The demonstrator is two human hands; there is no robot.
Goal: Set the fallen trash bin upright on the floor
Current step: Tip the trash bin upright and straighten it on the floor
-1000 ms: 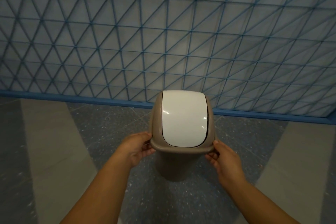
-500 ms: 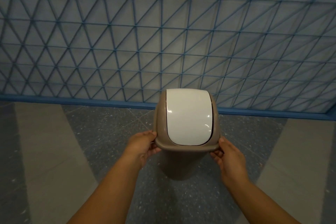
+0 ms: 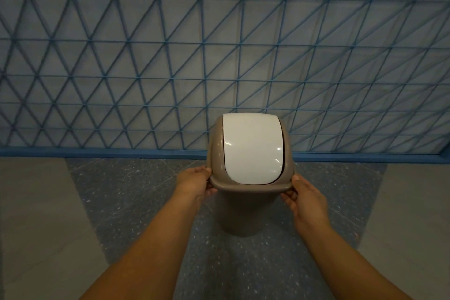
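Observation:
A taupe trash bin with a white swing lid stands upright in the middle of the head view, its base on the dark speckled floor. My left hand grips the left side of the bin's rim. On the opposite side, my right hand holds the rim with the thumb on top and fingers under it. Both forearms reach in from the bottom edge. The bin's lower body narrows toward the floor.
A wall with a blue triangular line pattern rises right behind the bin, ending in a blue skirting strip. The floor has a dark speckled band flanked by lighter grey areas left and right.
The bin and both hands have shifted slightly right and a little away from me toward the wall. Both hands keep the same hold on the rim.

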